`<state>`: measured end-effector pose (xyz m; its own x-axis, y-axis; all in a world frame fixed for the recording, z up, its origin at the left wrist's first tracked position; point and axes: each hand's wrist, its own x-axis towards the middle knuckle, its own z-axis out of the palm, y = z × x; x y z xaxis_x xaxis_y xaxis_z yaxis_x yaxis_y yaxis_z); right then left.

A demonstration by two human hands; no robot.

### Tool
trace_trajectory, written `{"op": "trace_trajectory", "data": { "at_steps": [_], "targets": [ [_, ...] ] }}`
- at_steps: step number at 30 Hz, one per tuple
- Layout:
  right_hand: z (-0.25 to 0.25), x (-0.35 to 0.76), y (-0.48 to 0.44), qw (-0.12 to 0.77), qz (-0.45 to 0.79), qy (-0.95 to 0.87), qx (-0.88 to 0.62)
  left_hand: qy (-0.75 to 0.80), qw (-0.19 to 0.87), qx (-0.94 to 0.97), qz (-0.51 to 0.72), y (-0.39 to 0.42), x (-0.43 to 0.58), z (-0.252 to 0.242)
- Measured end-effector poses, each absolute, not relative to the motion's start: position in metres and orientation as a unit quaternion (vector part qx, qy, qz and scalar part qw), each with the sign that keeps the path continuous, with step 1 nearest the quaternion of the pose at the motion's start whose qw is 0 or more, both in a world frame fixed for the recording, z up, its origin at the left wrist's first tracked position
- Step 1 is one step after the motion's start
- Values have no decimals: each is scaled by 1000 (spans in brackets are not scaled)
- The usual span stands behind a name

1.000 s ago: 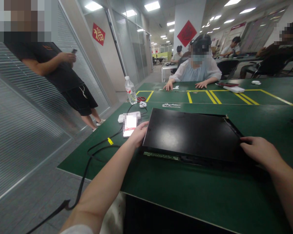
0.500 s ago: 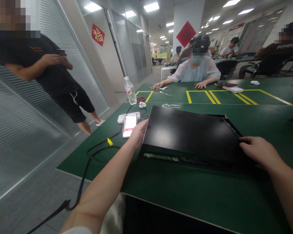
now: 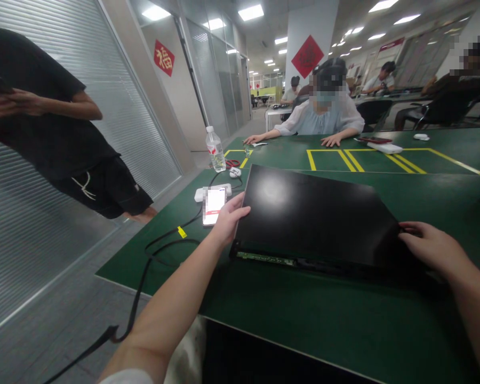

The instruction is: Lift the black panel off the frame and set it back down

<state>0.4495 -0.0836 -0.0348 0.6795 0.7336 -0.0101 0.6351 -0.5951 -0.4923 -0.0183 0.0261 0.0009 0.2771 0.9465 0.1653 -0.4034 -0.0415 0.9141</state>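
A large flat black display panel [image 3: 312, 213] is tilted up at its far edge above the green table [image 3: 304, 320], with a green circuit strip [image 3: 266, 258] showing along its near edge. My left hand [image 3: 229, 220] grips the panel's left edge, thumb on top. My right hand [image 3: 430, 246] holds the right edge with fingers curled around it.
A phone with a lit screen [image 3: 214, 206] lies on a white charger left of the panel, with black cables [image 3: 160, 248] trailing off the table. A water bottle [image 3: 215, 149] and red scissors stand behind. A person sits across the table; another stands at left holding a phone.
The panel's far edge has risen, tilting the screen toward me. My hands stay on its two side edges. The standing person at left has stepped closer.
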Motion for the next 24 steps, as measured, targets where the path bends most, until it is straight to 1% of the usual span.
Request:
{"op": "trace_trajectory", "data": {
  "at_steps": [6, 8, 12, 14, 16, 17, 21, 24],
  "targets": [
    [-19, 435, -88, 315, 163, -275, -894, 262, 626, 497, 541, 20, -17, 6],
    [-14, 430, -89, 373, 191, -237, -877, 268, 618, 495, 549, 21, -18, 7],
    [1, 421, -95, 529, 236, -194, -792, 284, 607, 480, 566, 28, -24, 10],
    [12, 418, -101, 579, 277, -198, -741, 288, 608, 473, 569, 30, -26, 11],
    [20, 417, -109, 595, 314, -213, -708, 288, 613, 470, 567, 32, -27, 12],
    [22, 417, -112, 603, 304, -215, -705, 288, 616, 468, 563, 32, -27, 12],
    [14, 426, -124, 603, 194, -160, -757, 299, 632, 465, 543, 34, -28, 10],
    [-5, 443, -128, 622, 174, -210, -734, 314, 643, 471, 516, 36, -28, 7]
  ]
}}
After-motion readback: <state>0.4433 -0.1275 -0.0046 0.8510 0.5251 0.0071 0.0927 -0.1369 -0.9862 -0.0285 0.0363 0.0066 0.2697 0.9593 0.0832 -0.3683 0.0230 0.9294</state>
